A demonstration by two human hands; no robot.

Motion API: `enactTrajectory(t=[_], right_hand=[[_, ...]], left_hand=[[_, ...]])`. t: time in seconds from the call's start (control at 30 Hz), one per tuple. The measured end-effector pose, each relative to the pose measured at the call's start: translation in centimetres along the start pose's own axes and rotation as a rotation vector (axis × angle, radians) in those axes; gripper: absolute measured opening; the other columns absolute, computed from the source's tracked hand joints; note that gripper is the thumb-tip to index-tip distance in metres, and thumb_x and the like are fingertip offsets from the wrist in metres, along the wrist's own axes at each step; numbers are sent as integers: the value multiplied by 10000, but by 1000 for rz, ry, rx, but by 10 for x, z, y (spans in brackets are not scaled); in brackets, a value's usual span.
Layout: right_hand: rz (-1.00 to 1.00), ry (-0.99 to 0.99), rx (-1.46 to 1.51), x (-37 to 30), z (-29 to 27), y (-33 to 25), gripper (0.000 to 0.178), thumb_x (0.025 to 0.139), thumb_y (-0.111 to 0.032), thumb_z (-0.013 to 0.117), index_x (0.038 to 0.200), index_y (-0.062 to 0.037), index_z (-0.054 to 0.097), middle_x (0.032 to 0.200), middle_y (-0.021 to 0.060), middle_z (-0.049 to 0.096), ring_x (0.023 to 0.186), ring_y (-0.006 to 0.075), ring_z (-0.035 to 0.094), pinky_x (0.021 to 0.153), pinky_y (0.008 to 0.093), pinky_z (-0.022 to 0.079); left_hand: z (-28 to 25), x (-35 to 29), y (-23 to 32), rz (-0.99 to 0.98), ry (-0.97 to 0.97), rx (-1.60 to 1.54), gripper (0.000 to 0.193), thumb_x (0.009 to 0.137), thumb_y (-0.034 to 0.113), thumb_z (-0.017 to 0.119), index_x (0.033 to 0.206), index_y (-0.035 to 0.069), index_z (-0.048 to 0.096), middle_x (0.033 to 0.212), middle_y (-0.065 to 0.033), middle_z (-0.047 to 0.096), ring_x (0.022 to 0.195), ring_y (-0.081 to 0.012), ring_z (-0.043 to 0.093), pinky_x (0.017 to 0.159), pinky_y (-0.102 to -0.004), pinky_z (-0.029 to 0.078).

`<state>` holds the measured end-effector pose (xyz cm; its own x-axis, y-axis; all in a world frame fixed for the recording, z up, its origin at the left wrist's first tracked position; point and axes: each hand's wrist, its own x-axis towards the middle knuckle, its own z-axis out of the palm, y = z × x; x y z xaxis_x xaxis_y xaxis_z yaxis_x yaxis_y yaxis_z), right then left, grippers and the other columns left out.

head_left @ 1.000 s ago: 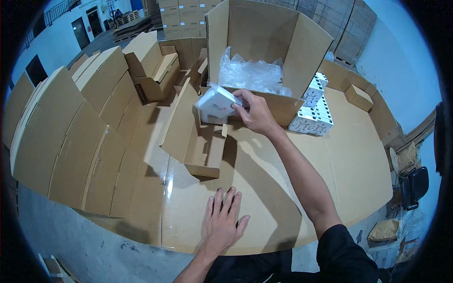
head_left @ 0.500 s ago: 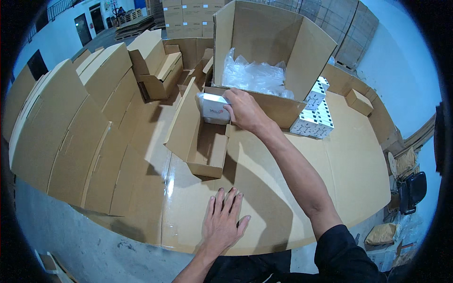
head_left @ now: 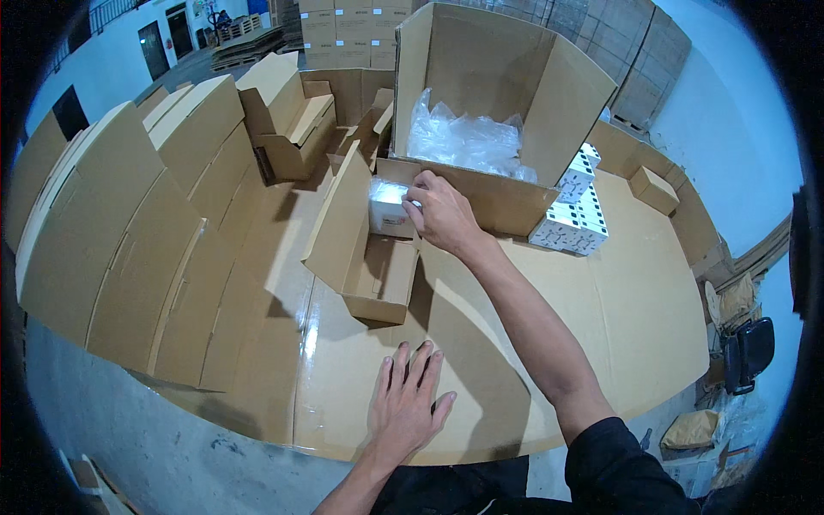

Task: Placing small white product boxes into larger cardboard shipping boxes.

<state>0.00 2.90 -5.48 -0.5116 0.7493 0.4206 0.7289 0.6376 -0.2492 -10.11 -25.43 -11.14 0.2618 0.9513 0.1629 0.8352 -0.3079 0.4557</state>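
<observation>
A small white box [head_left: 390, 218], seemingly wrapped in clear plastic, sits in the far end of a long open cardboard box [head_left: 378, 309]. My right hand [head_left: 444, 210] grips its right side, fingers bent over the edge and partly hiding it. The lid flap of the cardboard box stands up on the left, and its near half is bare inside. My left hand [head_left: 408, 403] lies flat on the cardboard-covered table [head_left: 343, 378], fingers spread, holding nothing. Just behind my right hand stands a large open carton [head_left: 489, 193] with clear plastic bags [head_left: 468, 142] in it.
Long folded cardboard boxes [head_left: 129, 232] stand in a row at the left. Another open cardboard box [head_left: 296, 146] lies behind them. White patterned boxes [head_left: 571, 225] are stacked right of the large carton. A small brown box [head_left: 654, 189] rests at the far right.
My right hand has lowered the white box a little, so it sits deeper in the far end of the long cardboard box. My left hand has not moved.
</observation>
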Motion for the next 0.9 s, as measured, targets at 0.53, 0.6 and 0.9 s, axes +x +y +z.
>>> enactTrajectory(t=[0.53,0.6,0.9], right_hand=[[5,167,269,-134,-83,69,170,920,-91,670,1085,-53,665,1148,121,605,1039,287,639,874,398,543],[69,238,280,-153,-111,94,168,910,-53,658,1077,-49,666,1074,110,629,965,270,656,812,374,551],[464,657,299,-163,-172,263,312,838,42,550,1140,21,625,1000,175,672,885,328,679,788,425,545]], left_hand=[[20,50,18,87,-83,75,685,914,359,649,1476,23,445,1576,-161,368,1470,-420,276,1201,-561,225],[32,74,21,145,-84,70,678,914,360,651,1476,37,452,1573,-161,374,1469,-419,279,1202,-562,224],[61,202,15,209,7,-57,491,931,232,633,1388,67,561,1507,-146,474,1432,-380,363,1203,-517,245]])
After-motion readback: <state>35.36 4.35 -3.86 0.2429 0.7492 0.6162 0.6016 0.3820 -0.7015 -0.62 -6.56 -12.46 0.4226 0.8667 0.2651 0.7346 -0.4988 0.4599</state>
